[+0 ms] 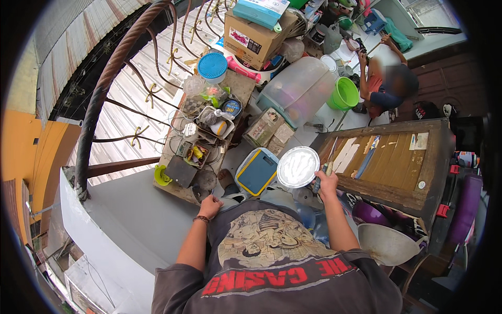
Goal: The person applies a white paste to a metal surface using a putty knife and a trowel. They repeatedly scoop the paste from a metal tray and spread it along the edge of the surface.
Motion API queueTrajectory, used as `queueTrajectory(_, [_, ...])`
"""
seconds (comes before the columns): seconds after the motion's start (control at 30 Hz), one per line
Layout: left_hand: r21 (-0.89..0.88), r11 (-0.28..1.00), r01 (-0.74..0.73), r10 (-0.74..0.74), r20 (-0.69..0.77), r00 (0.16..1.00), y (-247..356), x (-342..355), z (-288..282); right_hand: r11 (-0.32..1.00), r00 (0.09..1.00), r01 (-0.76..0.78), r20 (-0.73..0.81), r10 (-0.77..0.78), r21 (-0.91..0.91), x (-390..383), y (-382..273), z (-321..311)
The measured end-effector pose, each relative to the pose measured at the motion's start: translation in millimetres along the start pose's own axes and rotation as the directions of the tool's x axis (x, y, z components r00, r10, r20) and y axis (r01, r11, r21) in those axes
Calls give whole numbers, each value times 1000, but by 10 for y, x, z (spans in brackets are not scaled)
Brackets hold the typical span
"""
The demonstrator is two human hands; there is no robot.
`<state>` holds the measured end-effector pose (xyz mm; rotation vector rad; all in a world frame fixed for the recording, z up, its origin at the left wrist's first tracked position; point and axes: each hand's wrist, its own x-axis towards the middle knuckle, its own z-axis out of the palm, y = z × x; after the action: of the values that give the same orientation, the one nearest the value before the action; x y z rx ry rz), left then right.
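Observation:
My right hand (pixel 328 183) is closed around a slim screwdriver-like tool (pixel 329 166), its thin metal tip pointing away from me. A dark handle (pixel 317 184) shows beside the fingers, and I cannot tell whether it is a second tool. Just left of this hand is a round silvery-white lid or disc (pixel 298 166); whether the fingers touch it is unclear. My left hand (pixel 210 206), with a beaded bracelet at the wrist, is curled closed beside my left leg, its palm hidden. Between my knees and the clutter lies a grey-blue bathroom scale-like panel with a yellow edge (pixel 257 171).
A wooden bench (pixel 167 192) at left holds small boxes, tape and a blue-lidded tub (pixel 212 67). Ahead stand a cardboard box (pixel 251 39), a clear plastic bin (pixel 300 86) and a green bucket (pixel 343 94). A worn wooden panel (pixel 387 162) and metal wok (pixel 389 243) are at right. Another person (pixel 389 83) crouches far right.

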<state>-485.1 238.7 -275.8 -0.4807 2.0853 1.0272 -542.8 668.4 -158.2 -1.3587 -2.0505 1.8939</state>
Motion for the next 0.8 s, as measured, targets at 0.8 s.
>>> queueTrajectory(0.8, [-788, 603, -125, 374, 140, 917, 2673, 37, 87, 870, 956, -69, 280, -81, 488, 180, -865, -235])
